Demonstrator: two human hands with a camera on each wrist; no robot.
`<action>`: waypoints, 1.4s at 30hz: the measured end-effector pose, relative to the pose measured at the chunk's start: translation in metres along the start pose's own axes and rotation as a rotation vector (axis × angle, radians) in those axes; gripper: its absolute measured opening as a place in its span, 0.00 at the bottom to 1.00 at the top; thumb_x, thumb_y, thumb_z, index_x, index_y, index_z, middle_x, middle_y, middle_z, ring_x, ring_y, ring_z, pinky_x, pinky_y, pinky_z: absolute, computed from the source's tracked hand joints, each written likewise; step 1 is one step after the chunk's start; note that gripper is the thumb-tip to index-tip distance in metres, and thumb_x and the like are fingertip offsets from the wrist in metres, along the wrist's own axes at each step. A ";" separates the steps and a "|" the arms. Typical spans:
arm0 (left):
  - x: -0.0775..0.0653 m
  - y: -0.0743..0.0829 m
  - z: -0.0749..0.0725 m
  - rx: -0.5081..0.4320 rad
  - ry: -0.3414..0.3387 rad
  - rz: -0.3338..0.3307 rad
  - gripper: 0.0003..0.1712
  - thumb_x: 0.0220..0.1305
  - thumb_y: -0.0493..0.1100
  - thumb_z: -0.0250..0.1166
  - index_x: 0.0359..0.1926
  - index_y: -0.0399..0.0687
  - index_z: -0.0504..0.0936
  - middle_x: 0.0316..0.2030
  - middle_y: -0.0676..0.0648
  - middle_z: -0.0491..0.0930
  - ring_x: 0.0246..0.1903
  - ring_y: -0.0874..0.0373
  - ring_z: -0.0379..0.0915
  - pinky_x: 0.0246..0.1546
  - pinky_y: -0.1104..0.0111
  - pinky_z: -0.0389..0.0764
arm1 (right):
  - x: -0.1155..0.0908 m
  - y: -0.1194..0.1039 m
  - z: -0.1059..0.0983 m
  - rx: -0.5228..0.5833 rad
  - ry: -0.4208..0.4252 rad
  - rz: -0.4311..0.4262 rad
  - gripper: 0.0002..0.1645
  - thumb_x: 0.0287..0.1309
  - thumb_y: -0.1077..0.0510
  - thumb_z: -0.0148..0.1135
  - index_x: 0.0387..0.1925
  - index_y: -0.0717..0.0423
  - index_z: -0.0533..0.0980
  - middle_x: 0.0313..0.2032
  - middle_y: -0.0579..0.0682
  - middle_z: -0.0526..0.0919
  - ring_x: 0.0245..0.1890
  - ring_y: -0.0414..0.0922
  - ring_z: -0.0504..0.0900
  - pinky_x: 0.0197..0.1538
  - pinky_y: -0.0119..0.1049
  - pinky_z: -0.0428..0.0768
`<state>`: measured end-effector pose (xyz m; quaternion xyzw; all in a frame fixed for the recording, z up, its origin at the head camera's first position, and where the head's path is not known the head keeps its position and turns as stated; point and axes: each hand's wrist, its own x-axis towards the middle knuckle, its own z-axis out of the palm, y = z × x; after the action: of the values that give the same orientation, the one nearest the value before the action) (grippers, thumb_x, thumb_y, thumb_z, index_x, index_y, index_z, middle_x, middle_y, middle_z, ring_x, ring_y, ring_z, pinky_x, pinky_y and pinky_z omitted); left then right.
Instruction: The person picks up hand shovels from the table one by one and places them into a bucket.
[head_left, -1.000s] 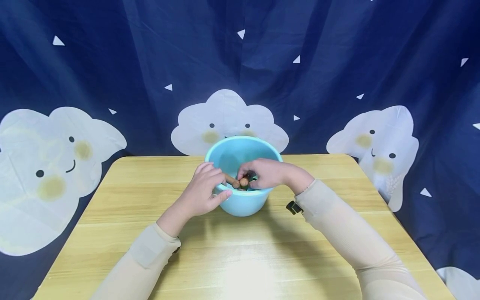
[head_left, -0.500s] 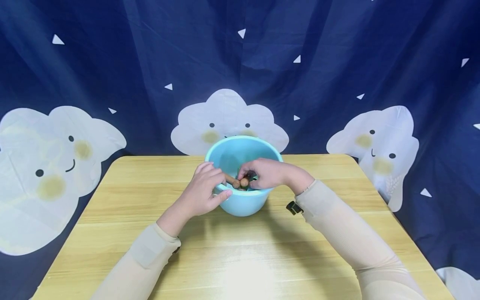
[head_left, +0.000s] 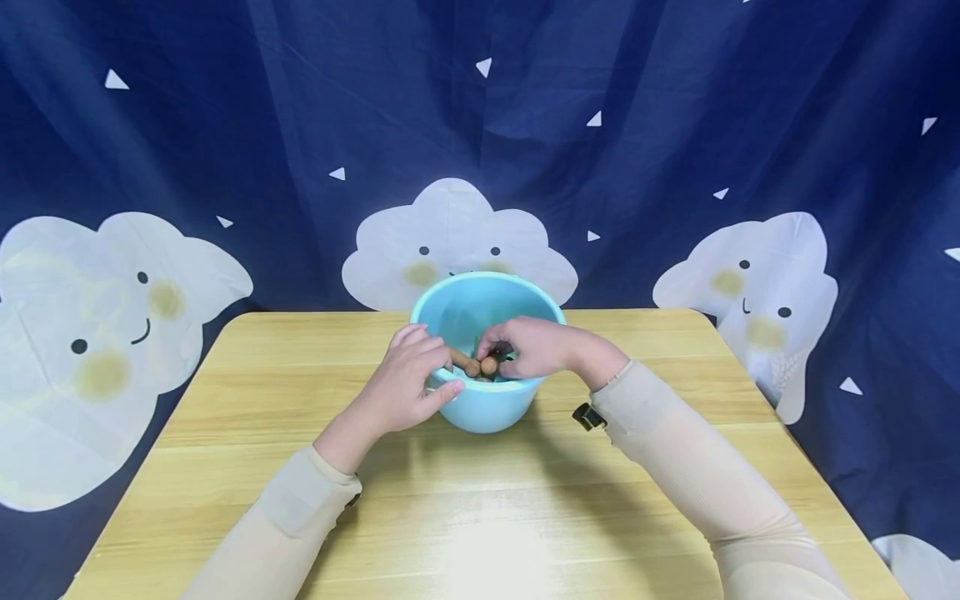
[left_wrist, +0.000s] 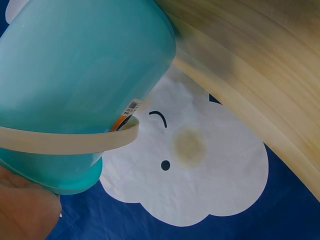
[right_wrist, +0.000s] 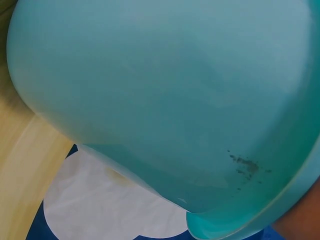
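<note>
A light blue plastic bucket (head_left: 487,408) stands near the middle of the table. My left hand (head_left: 405,383) grips its near-left rim, fingers over the edge and thumb outside. Inside lie two brown wooden handles with rounded ends: a left handle (head_left: 461,360) beside my left fingers, and a right handle (head_left: 489,366). My right hand (head_left: 536,346) reaches in over the right rim, its curled fingers and thumb around the right handle. Whatever is attached to the handles is hidden. In the left wrist view, a cream carrying strap (left_wrist: 55,142) crosses the bucket's outside.
The bucket rests on a light wood-grain table (head_left: 315,350). Close behind the table hangs a dark blue curtain (head_left: 300,100) with white clouds. A dark spot (right_wrist: 247,167) marks the bucket's side in the right wrist view.
</note>
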<state>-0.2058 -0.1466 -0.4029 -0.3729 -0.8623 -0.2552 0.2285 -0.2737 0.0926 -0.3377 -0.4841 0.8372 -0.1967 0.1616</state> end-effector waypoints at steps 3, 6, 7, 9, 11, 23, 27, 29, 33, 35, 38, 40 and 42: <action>0.000 0.000 0.000 -0.002 0.000 0.000 0.32 0.73 0.71 0.42 0.28 0.52 0.71 0.30 0.56 0.75 0.40 0.55 0.71 0.67 0.47 0.55 | 0.000 0.000 0.000 0.004 -0.003 -0.001 0.15 0.56 0.64 0.60 0.46 0.53 0.82 0.42 0.41 0.84 0.46 0.38 0.82 0.55 0.37 0.78; 0.001 0.000 0.000 -0.004 0.000 0.002 0.32 0.73 0.71 0.42 0.28 0.52 0.71 0.30 0.56 0.75 0.40 0.55 0.71 0.66 0.47 0.56 | 0.000 0.000 -0.001 0.009 -0.007 0.001 0.16 0.56 0.65 0.59 0.46 0.53 0.82 0.42 0.41 0.84 0.46 0.38 0.82 0.55 0.37 0.78; 0.001 0.000 0.000 -0.006 0.000 0.003 0.32 0.73 0.71 0.42 0.28 0.52 0.71 0.30 0.56 0.75 0.40 0.55 0.71 0.66 0.47 0.56 | -0.001 -0.001 -0.001 0.012 -0.009 0.002 0.16 0.56 0.65 0.59 0.46 0.53 0.82 0.42 0.41 0.84 0.46 0.38 0.82 0.55 0.38 0.78; 0.001 0.000 0.000 -0.007 -0.003 0.002 0.32 0.73 0.71 0.42 0.28 0.52 0.71 0.31 0.57 0.76 0.40 0.55 0.71 0.66 0.47 0.56 | -0.001 -0.001 -0.001 0.017 -0.011 0.002 0.16 0.56 0.65 0.59 0.46 0.53 0.82 0.41 0.41 0.84 0.46 0.38 0.82 0.56 0.38 0.78; 0.001 0.001 0.000 -0.006 -0.003 0.000 0.32 0.73 0.71 0.41 0.28 0.52 0.71 0.31 0.57 0.76 0.40 0.55 0.71 0.66 0.47 0.56 | -0.001 -0.001 -0.001 0.022 -0.013 0.002 0.16 0.55 0.66 0.59 0.46 0.53 0.82 0.42 0.41 0.84 0.47 0.38 0.82 0.56 0.39 0.78; 0.002 0.001 0.000 -0.017 -0.007 0.005 0.30 0.73 0.70 0.44 0.27 0.53 0.71 0.34 0.54 0.80 0.42 0.54 0.72 0.67 0.47 0.55 | -0.004 -0.003 -0.004 0.049 0.009 0.007 0.15 0.58 0.64 0.60 0.47 0.53 0.81 0.44 0.42 0.84 0.51 0.42 0.82 0.59 0.43 0.77; 0.001 0.000 0.000 -0.031 -0.004 0.013 0.29 0.73 0.69 0.45 0.29 0.53 0.74 0.39 0.53 0.83 0.44 0.54 0.73 0.67 0.46 0.54 | -0.008 -0.005 -0.006 0.066 0.037 -0.001 0.14 0.59 0.63 0.60 0.47 0.53 0.81 0.45 0.43 0.85 0.52 0.45 0.83 0.59 0.45 0.77; 0.001 0.000 0.000 -0.035 -0.001 0.016 0.30 0.73 0.69 0.44 0.30 0.53 0.76 0.40 0.52 0.84 0.44 0.54 0.73 0.67 0.46 0.54 | -0.010 -0.006 -0.006 0.073 0.052 -0.001 0.13 0.60 0.63 0.60 0.47 0.54 0.81 0.46 0.44 0.84 0.53 0.48 0.83 0.60 0.46 0.77; 0.001 0.002 -0.001 -0.034 0.003 0.013 0.31 0.73 0.70 0.44 0.32 0.52 0.77 0.40 0.51 0.83 0.44 0.54 0.72 0.68 0.46 0.53 | -0.016 -0.008 -0.009 0.072 0.077 -0.003 0.13 0.61 0.62 0.59 0.48 0.56 0.81 0.46 0.46 0.84 0.54 0.51 0.82 0.60 0.47 0.77; 0.001 0.002 -0.001 -0.036 0.001 0.010 0.31 0.73 0.70 0.44 0.32 0.52 0.77 0.39 0.51 0.83 0.44 0.54 0.72 0.68 0.47 0.53 | -0.018 -0.010 -0.010 0.060 0.092 -0.008 0.14 0.61 0.61 0.59 0.48 0.57 0.81 0.47 0.47 0.84 0.54 0.52 0.82 0.60 0.47 0.77; 0.001 0.002 -0.002 -0.038 -0.003 0.006 0.30 0.73 0.69 0.45 0.31 0.52 0.76 0.39 0.52 0.83 0.44 0.54 0.73 0.68 0.46 0.53 | -0.023 -0.012 -0.011 0.022 0.127 -0.022 0.14 0.62 0.60 0.59 0.48 0.58 0.81 0.47 0.47 0.84 0.52 0.49 0.82 0.58 0.45 0.78; 0.001 0.003 -0.002 -0.040 -0.004 0.004 0.29 0.72 0.69 0.45 0.30 0.52 0.75 0.39 0.52 0.83 0.44 0.54 0.73 0.68 0.46 0.53 | -0.027 -0.013 -0.011 -0.012 0.156 -0.033 0.13 0.63 0.59 0.59 0.47 0.57 0.81 0.47 0.47 0.84 0.50 0.47 0.82 0.56 0.44 0.78; 0.001 0.003 -0.002 -0.039 -0.005 0.004 0.30 0.73 0.69 0.45 0.30 0.52 0.74 0.39 0.51 0.83 0.44 0.54 0.73 0.68 0.46 0.53 | -0.030 -0.014 -0.012 -0.043 0.188 -0.044 0.13 0.63 0.59 0.59 0.47 0.58 0.82 0.46 0.47 0.85 0.47 0.46 0.82 0.54 0.44 0.78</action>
<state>-0.2043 -0.1452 -0.4002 -0.3795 -0.8570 -0.2708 0.2194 -0.2542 0.1150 -0.3183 -0.4849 0.8419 -0.2269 0.0676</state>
